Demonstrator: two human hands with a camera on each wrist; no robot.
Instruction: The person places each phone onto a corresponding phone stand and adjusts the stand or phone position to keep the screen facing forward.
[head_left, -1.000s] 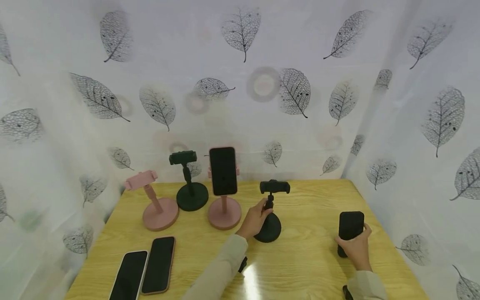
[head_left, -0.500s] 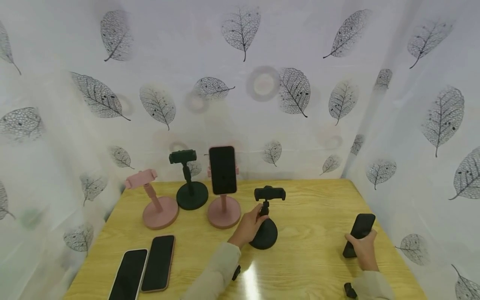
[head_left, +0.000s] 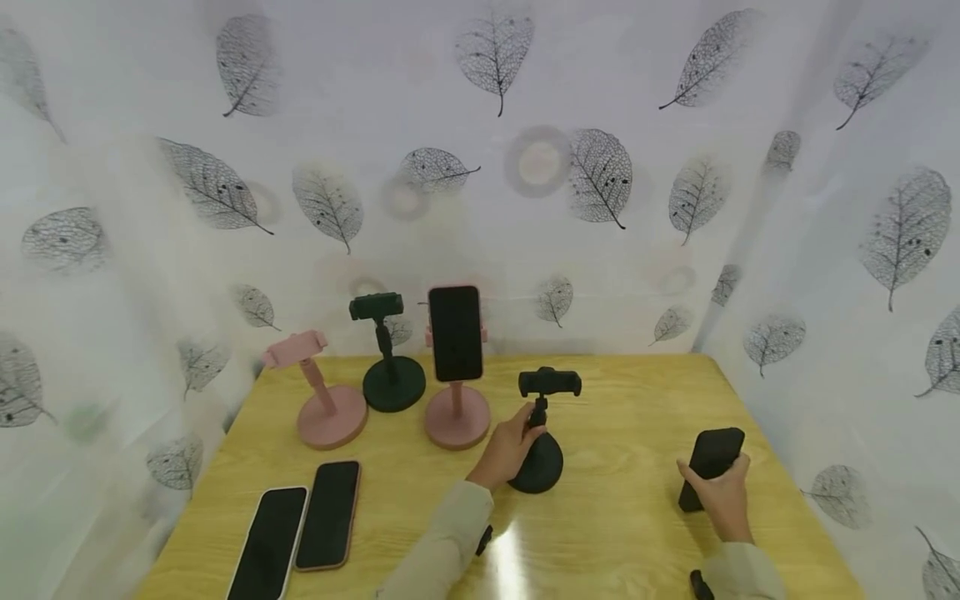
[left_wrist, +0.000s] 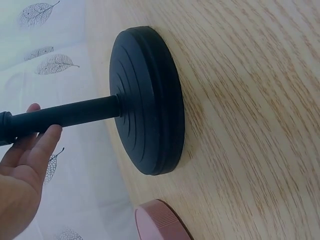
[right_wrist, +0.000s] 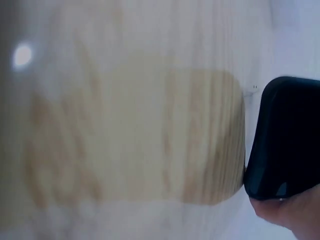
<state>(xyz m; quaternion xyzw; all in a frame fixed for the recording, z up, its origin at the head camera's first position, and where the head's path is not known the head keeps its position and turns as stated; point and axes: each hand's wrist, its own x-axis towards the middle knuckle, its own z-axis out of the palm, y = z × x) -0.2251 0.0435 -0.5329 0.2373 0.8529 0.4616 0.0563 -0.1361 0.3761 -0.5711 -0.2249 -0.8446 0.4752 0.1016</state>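
My left hand (head_left: 507,448) grips the stem of a black phone stand (head_left: 542,463) with a clamp on top. In the left wrist view the thumb and fingers wrap the stem (left_wrist: 82,114) above the round ribbed base (left_wrist: 145,100). At the right side of the table, my right hand (head_left: 722,492) holds a black phone (head_left: 714,460) by its edges, tilted upright with its dark face toward me. Only a corner of that phone (right_wrist: 290,140) and part of a finger (right_wrist: 280,212) show in the right wrist view.
Left of the black stand are a pink stand (head_left: 457,421) holding a phone (head_left: 456,333), a dark green stand (head_left: 393,385) and another pink stand (head_left: 330,417). Two phones, one white-edged (head_left: 270,542) and one pink-edged (head_left: 328,517), lie side by side at front left. A leaf-print curtain (head_left: 480,208) surrounds the wooden table (head_left: 622,517).
The black stand dips toward me, then comes back up slightly in my left hand. The phone in my right hand tilts to the right and shifts a little. The head view shifts slightly.
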